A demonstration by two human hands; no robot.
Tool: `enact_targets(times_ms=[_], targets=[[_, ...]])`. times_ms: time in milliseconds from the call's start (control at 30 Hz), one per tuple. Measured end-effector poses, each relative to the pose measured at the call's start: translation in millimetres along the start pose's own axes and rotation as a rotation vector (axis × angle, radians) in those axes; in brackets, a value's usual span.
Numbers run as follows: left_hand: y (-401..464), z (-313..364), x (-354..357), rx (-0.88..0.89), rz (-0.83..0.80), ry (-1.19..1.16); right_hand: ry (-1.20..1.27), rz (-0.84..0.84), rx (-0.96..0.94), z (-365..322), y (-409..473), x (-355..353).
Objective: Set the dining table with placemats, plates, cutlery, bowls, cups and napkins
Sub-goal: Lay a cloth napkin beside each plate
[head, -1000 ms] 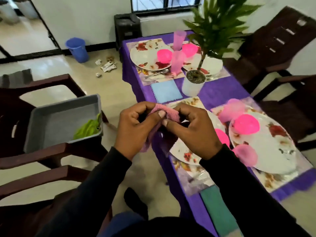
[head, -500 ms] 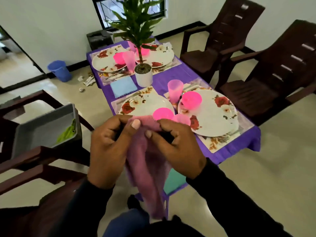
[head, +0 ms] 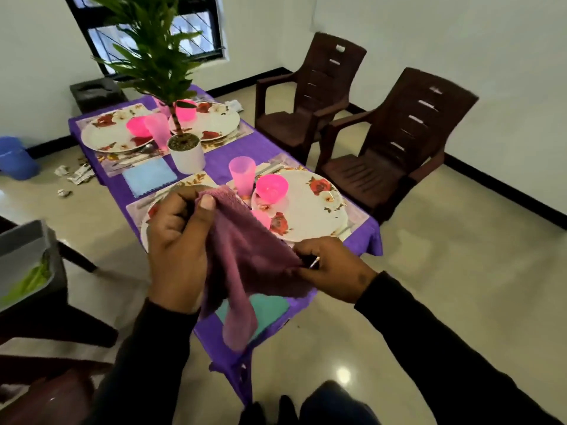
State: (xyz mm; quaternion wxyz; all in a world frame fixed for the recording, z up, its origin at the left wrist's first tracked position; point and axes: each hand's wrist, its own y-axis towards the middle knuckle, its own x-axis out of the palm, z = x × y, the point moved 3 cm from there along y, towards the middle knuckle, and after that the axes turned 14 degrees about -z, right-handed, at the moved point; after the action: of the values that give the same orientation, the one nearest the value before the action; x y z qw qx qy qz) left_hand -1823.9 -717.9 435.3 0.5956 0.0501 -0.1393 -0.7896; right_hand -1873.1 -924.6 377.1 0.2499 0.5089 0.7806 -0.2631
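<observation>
A purple-clothed table (head: 270, 154) stands on a pale glossy floor. Nearest, the left hand (head: 176, 253) pinches the top corner of a mauve napkin (head: 245, 259) and the right hand (head: 331, 268) pinches another corner, stretching it above the table's near end. The napkin step looks in hand; next it needs laying flat beside a plate (head: 302, 207). The cloth is soft, ribbed, its tail hanging limp.

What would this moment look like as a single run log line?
step: unfolding napkin | left hand: pinches pink napkin top corner | right hand: pinches side edge | napkin: above table, not yet placed
</observation>
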Motion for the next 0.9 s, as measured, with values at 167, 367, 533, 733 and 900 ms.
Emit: enact_targets(times_ms=[167,367,533,733,900], targets=[[4,-31,49,-0.105,-0.024,-0.102,-0.020,0.012,0.117,58,-43,-12],[49,-71,138,-0.204,0.024,-0.144,0.048,0.433,0.121,140,-98,-103],[77,-95,236,-0.199,0.105,-0.215,0.117,0.344,0.120,217,-163,-164],[115,-112,302,-0.167,0.161,-0.220,0.241,0.318,0.155,277,-211,-226],[135,-121,322,-0.160,0.159,-0.147,0.665,0.621,0.114,311,-211,-277]])
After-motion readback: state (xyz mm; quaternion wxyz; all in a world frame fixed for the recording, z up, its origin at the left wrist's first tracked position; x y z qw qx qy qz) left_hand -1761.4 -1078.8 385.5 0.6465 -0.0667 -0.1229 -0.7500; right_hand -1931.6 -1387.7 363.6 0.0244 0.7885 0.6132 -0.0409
